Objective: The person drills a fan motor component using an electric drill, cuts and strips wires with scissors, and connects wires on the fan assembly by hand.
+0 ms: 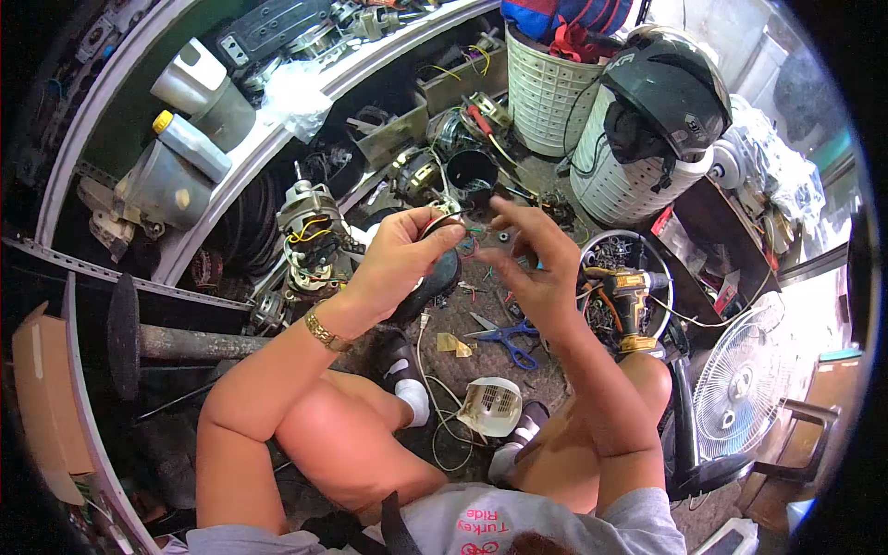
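Note:
My left hand [407,250] is closed around a dark rounded part [438,279], its thumb and fingers pinched near the top. Thin coloured wires [470,244] stick out from that part toward the right. Facing them, my right hand [541,268] has its thumb and index finger apart, the thumb tip close to the wires. I see nothing plainly held in it. On the floor below lie blue-handled scissors [520,346], blades partly apart, beside a yellowish scrap [453,345]. A white vented plastic housing [490,407] rests between my feet, near a pale cord [438,393].
Fan motors [308,222] crowd the floor at left. A yellow drill [633,298] lies over a round tub [662,268] of small metal parts. White baskets [558,104], one topped by a black helmet [668,92], stand behind. A fan grille [740,384] is at right.

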